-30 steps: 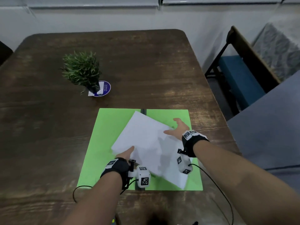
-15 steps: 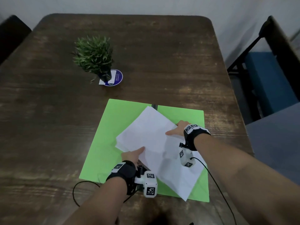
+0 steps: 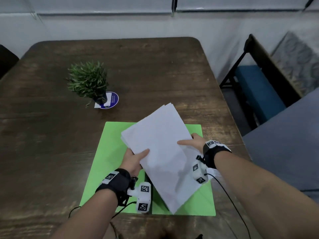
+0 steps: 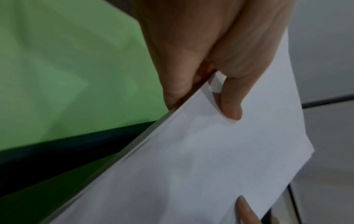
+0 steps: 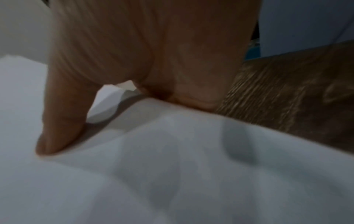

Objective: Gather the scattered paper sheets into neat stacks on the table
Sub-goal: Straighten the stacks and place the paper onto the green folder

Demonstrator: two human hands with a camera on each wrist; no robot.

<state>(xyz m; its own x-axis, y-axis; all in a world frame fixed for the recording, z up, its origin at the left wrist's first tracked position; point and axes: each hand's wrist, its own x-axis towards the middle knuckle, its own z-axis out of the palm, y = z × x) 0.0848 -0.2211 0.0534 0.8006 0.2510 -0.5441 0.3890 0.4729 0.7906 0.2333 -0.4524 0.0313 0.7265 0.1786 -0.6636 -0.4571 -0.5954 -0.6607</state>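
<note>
Far left on the wooden worktop [image 3: 51,144] stands a small potted plant [image 3: 88,81] on a blue disc [image 3: 110,100], well apart from the work.

Left hand [image 3: 133,160]: it pinches the left long edge of the paper sheets [image 3: 160,152], thumb on top and the other fingers underneath; the left wrist view confirms the thumb pressed onto the top sheet.

Centre: the sheets are held as 1 bundle, raised and tilted above the green mat [image 3: 107,152], corner pointing away. Edges look nearly flush, though a slight offset shows at the far corner.

Right hand [image 3: 195,142]: it pinches the right edge, thumb laid flat across the top; the fingers below are hidden.

Assessment — the step in hand is squaring the gathered bundle. The next move likely calls for tapping 1 edge on the worktop to align it, then laying the stack flat. A loose hold could let sheets fan out.
</note>
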